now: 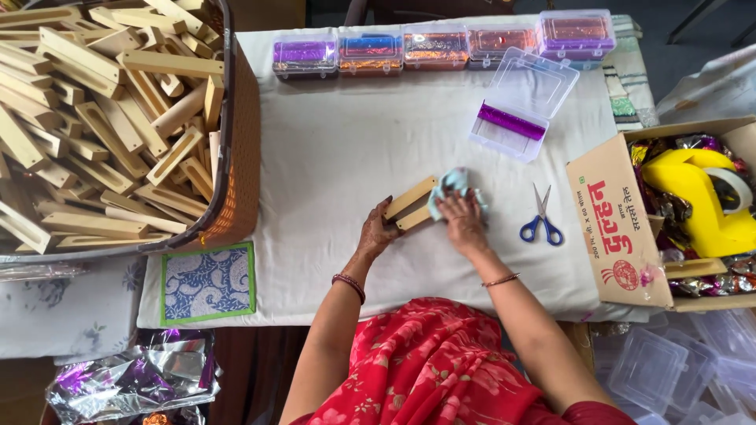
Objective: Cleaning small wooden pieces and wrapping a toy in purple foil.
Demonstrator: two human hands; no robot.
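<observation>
Left hand (376, 234) grips the wooden piece (409, 204), right hand (463, 218) presses a cloth (454, 183); scissors (542, 223) just beside.

On the tabletop (331, 157) a wooden piece (409, 203) lies at the middle, scissors (541, 220) to its right, an open box (524, 102) behind them, a row of closed boxes (441, 46) along the far edge, a basket (236, 142) at left, a carton (614, 228) at right

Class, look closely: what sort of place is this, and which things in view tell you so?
Probably a small home craft or packing workshop: a basket heaped with wooden pieces, a row of filled plastic boxes and scissors on a cloth-covered table.
</observation>
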